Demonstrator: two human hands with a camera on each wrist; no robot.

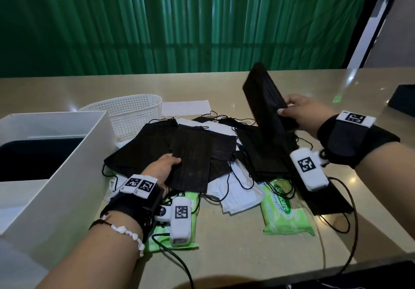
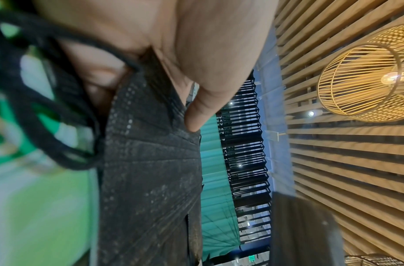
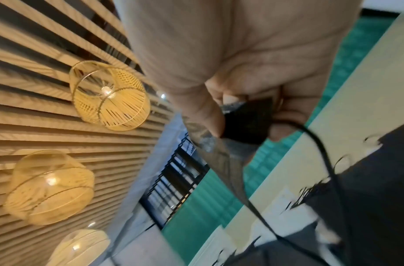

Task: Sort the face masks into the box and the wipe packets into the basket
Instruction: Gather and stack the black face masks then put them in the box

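On the counter (image 1: 292,250) the white box (image 1: 74,165) stands at the left with the white basket (image 1: 134,111) just behind it, both beside a pile of face masks (image 1: 224,149) whose near edge covers green wipe packets (image 1: 285,208). The mask step looks to be in hand: the right hand (image 1: 307,111) holds its grip clamped on a black mask (image 1: 262,100) lifted clear, while the left hand (image 1: 162,169) pinches a black mask on the pile (image 1: 193,160). Next, each mask probably needs carrying left and releasing over the box, loops clear of the heap

green curtain (image 1: 179,26) behind beige table (image 1: 224,82).
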